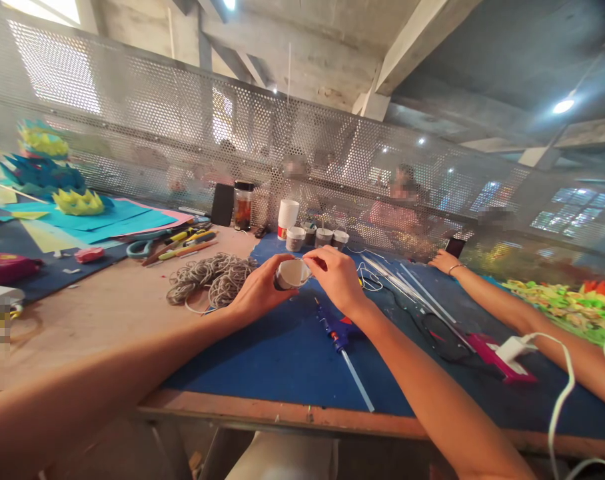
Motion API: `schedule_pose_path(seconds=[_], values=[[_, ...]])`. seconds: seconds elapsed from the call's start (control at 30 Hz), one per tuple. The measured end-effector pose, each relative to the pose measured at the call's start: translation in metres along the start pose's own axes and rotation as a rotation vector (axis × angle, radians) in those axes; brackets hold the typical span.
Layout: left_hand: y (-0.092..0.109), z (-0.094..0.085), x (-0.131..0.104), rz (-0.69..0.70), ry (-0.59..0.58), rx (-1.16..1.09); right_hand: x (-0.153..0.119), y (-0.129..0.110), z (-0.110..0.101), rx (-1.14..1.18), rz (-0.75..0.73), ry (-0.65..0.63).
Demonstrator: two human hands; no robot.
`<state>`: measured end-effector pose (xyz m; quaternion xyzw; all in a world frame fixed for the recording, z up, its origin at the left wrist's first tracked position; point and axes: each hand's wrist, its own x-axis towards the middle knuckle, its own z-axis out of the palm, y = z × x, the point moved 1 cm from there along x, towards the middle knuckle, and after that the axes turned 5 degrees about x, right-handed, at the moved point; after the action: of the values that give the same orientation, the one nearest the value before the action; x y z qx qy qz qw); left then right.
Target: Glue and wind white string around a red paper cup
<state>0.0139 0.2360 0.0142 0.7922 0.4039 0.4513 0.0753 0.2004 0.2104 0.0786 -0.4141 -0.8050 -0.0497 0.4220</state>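
A small paper cup [293, 272], white inside, is tilted so that its mouth faces me. My left hand [260, 288] is closed around its left side, thumb near the rim and fingers beneath. At the cup's right rim, my right hand [336, 279] has its thumb and fingertips pinched together; what they hold is too small to make out. Below the right hand a blue glue gun [331, 328] lies on the blue mat [252, 370], a clear glue stick [357, 380] sticking out of its back. Beside my left hand sits a tangled heap of grey-beige cord [210, 280].
Behind the cup stand several small cups [324, 238] and a taller white cup [288, 215]. Pliers [141, 249] and cutters lie left, near blue paper sheets [117, 223]. At right are a pink power strip [502, 358], cables and another person's arm [502, 300] with a phone [455, 247].
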Motion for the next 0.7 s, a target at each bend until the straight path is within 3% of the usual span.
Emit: schedule_pose_path(seconds=[0.37,0.7], values=[[-0.0011,0.0022,-0.0010,-0.046,-0.078,-0.074,0.0014,-0.0043,-0.0001,-0.119,0.021,-0.049],[0.0002,0.0012,-0.0006,-0.060,-0.076,-0.053,0.0073,-0.0079,0.0005,-0.202,-0.024,-0.066]])
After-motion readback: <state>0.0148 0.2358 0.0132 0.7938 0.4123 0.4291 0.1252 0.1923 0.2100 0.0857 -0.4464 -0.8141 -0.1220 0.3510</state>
